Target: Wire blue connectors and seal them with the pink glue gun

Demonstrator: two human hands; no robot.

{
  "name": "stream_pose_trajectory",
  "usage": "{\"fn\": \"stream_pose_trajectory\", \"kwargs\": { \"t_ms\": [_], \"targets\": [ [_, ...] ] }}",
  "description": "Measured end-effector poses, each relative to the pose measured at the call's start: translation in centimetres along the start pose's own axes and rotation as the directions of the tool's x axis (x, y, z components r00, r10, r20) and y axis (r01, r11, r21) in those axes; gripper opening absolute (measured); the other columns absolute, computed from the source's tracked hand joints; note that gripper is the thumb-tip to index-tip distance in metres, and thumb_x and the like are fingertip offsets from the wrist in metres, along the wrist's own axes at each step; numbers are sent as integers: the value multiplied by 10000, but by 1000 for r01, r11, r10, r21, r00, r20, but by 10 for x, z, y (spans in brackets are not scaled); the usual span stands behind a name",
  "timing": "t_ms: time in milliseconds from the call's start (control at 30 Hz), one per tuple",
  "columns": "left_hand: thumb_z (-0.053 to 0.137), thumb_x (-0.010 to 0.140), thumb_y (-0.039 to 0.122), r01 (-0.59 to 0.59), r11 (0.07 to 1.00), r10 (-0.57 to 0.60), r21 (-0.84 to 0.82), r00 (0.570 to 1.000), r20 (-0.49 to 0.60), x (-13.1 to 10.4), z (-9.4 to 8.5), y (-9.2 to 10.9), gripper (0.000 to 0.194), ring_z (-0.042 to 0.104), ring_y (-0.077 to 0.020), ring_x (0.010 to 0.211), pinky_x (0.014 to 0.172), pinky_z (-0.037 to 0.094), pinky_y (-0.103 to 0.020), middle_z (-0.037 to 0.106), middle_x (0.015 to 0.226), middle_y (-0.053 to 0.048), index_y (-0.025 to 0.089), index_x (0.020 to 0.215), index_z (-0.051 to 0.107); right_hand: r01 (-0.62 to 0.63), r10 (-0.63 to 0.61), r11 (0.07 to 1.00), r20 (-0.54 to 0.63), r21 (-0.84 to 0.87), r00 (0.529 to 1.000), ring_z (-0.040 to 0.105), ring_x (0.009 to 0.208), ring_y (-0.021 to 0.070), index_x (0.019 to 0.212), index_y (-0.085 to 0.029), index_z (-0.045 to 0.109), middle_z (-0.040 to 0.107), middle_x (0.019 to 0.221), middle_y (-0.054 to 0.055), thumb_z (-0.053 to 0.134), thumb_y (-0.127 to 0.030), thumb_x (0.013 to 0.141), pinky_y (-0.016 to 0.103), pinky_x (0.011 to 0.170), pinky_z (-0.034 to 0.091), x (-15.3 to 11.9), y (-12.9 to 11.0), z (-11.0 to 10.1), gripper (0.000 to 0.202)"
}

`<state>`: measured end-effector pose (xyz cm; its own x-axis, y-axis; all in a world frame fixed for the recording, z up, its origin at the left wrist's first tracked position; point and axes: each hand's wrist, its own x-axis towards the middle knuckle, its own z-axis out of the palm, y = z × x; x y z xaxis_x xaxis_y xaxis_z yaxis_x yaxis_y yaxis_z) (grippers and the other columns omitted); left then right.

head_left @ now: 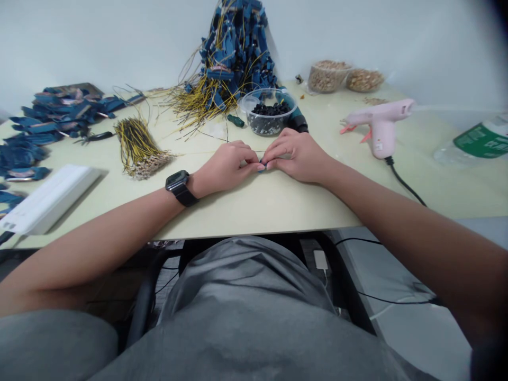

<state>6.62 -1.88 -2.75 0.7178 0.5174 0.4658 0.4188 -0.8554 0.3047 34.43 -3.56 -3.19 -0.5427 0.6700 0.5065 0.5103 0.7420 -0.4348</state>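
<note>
Near the middle of the pale table, my left hand (230, 166) and my right hand (291, 156) meet fingertip to fingertip. Both pinch a small blue piece (261, 166), mostly hidden by the fingers. A thin wire runs beside my left hand toward a bundle of yellow and black wires (137, 145). Just behind the hands stands a clear round tub (266, 126) with small black parts in it. A dark green object (235, 120) lies left of the tub.
A tall heap of blue pieces with wires (238, 53) stands at the back. More blue pieces (59, 114) and a white power strip (51, 196) lie left. On the right are a pink glue gun (383, 124), a bottle (480, 140) and tubs of small parts (327, 78).
</note>
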Motion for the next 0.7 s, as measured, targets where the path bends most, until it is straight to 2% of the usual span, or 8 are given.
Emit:
{"fn": "stream_pose_trajectory", "kwargs": {
  "t_ms": [133, 333, 567, 700],
  "targets": [
    [805, 1089, 356, 22, 999, -23, -23, 999, -37, 0, 1, -1, 227, 783, -267, 963, 977, 613, -428, 863, 894, -60, 225, 914, 866, -25, 25, 1000, 15, 3, 1000, 724, 1091, 323, 1042, -344, 1019, 941, 1083, 47, 846, -276, 1019, 530, 1039, 573, 0, 0, -1, 187],
    [851, 1047, 366, 62, 994, -66, -85, 997, -41, 1, -6, -3, 159, 789, -268, 979, 949, 608, -420, 889, 929, -49, 245, 949, 886, -86, 86, 996, 25, 18, 996, 718, 1129, 339, 1029, -366, 1021, 940, 1089, 44, 884, -363, 1028, 555, 1067, 573, 1, -5, -2, 137],
    [915, 982, 352, 6, 993, 3, -114, 997, 79, 1, -25, -3, 83, 817, -286, 1009, 1011, 623, -460, 919, 979, -57, 271, 1000, 922, -78, 78, 997, 29, 21, 997, 727, 1150, 347, 1040, -332, 1023, 948, 1106, 60, 887, -356, 1028, 550, 1091, 556, 1, -5, -2, 138],
    [819, 1007, 273, -28, 995, 39, -95, 993, 108, 1, -27, 1, 106, 827, -294, 1014, 1071, 626, -488, 922, 978, -63, 256, 1018, 924, -81, 81, 997, 25, 19, 996, 729, 1153, 342, 1035, -343, 1016, 946, 1100, 44, 889, -332, 1016, 551, 1101, 547, 1, -4, -2, 129]
  ]
}}
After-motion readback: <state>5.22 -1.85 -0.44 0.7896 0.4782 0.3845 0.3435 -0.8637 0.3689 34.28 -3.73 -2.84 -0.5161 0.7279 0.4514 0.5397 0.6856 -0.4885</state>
